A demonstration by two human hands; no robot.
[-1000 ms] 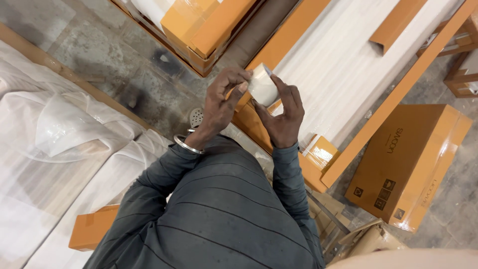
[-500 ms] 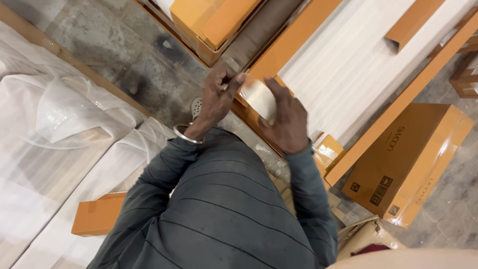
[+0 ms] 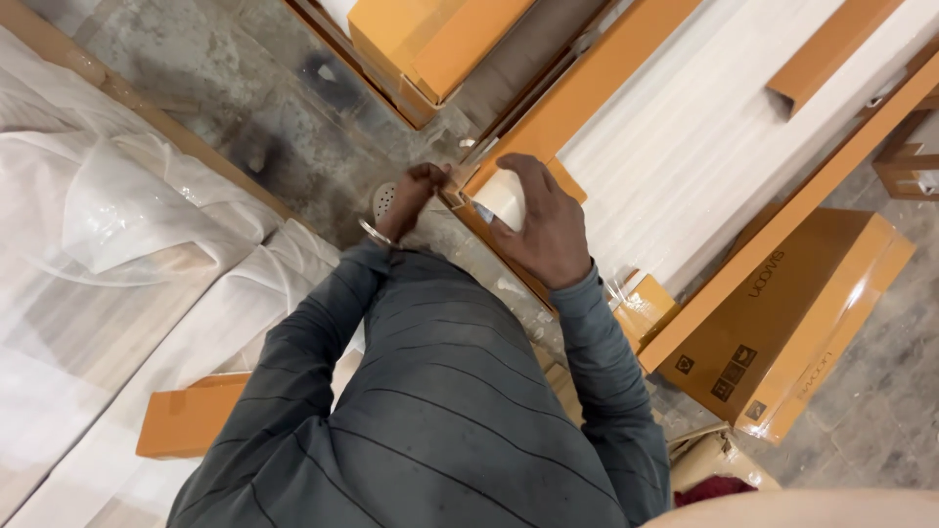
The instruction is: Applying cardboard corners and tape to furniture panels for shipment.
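Observation:
My right hand (image 3: 543,230) is wrapped over a pale roll of tape (image 3: 504,196), holding it against the near corner of a long white panel edged in orange cardboard (image 3: 587,93). My left hand (image 3: 416,191) sits just left of the roll. Its fingers are closed, pinching what looks like the tape's loose end at the orange corner piece (image 3: 460,181). A metal bangle (image 3: 374,233) circles my left wrist. Both arms wear a dark striped sweater.
Plastic-wrapped white panels (image 3: 117,225) lie at the left. An orange cardboard box (image 3: 782,323) rests at the right and another (image 3: 430,44) at the top. A small orange piece (image 3: 186,420) lies at lower left. A round floor drain (image 3: 384,198) is set in the grey concrete.
Both hands dropped with the roll from mid-air to the panel's orange corner. My left hand drew away from the roll to the left, and the right hand now covers the roll.

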